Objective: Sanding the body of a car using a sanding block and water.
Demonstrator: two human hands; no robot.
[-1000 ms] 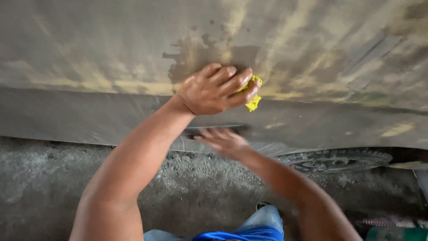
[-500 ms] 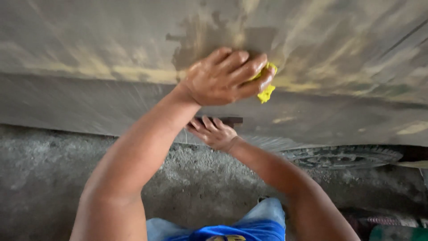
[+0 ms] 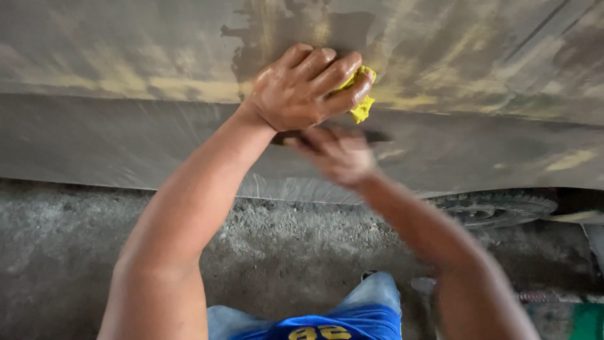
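Observation:
My left hand [image 3: 302, 85] presses a small yellow pad [image 3: 360, 101] flat against a grey, sanded vehicle body panel [image 3: 126, 75] streaked with yellowish patches. The fingers curl over the pad, and only its right edge shows. Just under it my right hand [image 3: 336, 154] is blurred, fingers spread, close to the lower part of the panel with nothing in it. A dark wet patch [image 3: 277, 38] lies on the panel above my left hand.
Rough concrete floor [image 3: 69, 252] runs below the panel. A tyre [image 3: 497, 208] shows under the panel at the right. My knees in jeans and a blue shirt [image 3: 327, 324] are at the bottom edge. A green object [image 3: 585, 321] sits at the bottom right corner.
My left hand with the pad has shifted slightly along the panel. My right hand has risen from below to just under the left hand and is in motion.

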